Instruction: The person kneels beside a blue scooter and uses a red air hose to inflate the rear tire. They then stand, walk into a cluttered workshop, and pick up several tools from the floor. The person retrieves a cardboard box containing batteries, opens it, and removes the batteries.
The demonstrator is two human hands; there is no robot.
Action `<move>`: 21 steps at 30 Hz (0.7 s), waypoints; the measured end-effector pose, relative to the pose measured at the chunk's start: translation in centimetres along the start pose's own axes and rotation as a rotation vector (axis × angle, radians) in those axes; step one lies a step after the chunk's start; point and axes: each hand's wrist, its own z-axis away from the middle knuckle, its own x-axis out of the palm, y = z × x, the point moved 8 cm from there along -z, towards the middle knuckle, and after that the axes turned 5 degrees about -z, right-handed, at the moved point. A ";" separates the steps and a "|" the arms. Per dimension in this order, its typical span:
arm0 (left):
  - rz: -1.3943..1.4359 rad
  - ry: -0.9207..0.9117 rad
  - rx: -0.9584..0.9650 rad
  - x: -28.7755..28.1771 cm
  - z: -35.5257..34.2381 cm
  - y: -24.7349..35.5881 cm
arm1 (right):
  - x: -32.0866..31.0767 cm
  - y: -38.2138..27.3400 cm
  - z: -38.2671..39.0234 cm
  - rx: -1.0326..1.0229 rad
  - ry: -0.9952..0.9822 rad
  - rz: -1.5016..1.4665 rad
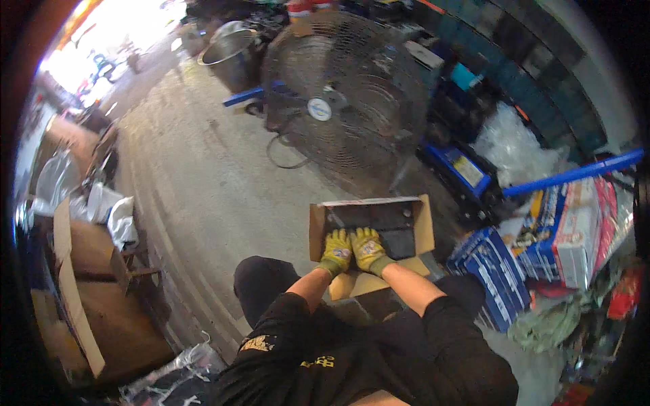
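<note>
An open cardboard box (424, 224) sits on the floor between my knees, its flaps folded outward. Dark, flat black pieces (398, 242) lie inside it; their kind is not clear. Both my hands wear yellow work gloves and reach into the box side by side. My left hand (338, 249) rests on the black contents near the left wall, fingers stretched forward. Close beside it, my right hand (367, 247) lies on the contents too, its fingers extended and slightly apart. What is beneath the palms is hidden.
A large floor fan (342, 91) stands ahead, with a metal bucket (230, 53) behind it. To the right are a blue bar (575, 174), clear plastic wrap (513, 142) and blue-and-white boxes (489, 274). A big cardboard box (112, 314) stands on the left.
</note>
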 end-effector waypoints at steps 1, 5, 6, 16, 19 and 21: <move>0.009 -0.019 -0.010 0.4 -0.1 -0.2 | -0.7 -0.2 0.2 -0.024 0.043 0.020; -0.066 0.123 0.047 1.2 -0.4 0.1 | -0.8 -0.4 0.3 -0.038 -0.056 0.094; -0.103 0.207 0.033 1.0 -0.1 0.1 | -1.9 -0.8 0.4 -0.091 0.090 0.099; -0.215 -0.018 0.092 -1.4 0.9 0.3 | -2.4 5.0 1.7 -0.272 -0.014 -0.102; -0.173 -0.016 0.033 -2.5 1.1 0.6 | -3.9 11.0 3.7 -0.190 0.136 -0.015; -0.088 -0.050 -0.006 -2.9 1.0 0.4 | -3.0 16.6 5.6 0.061 0.138 -0.141</move>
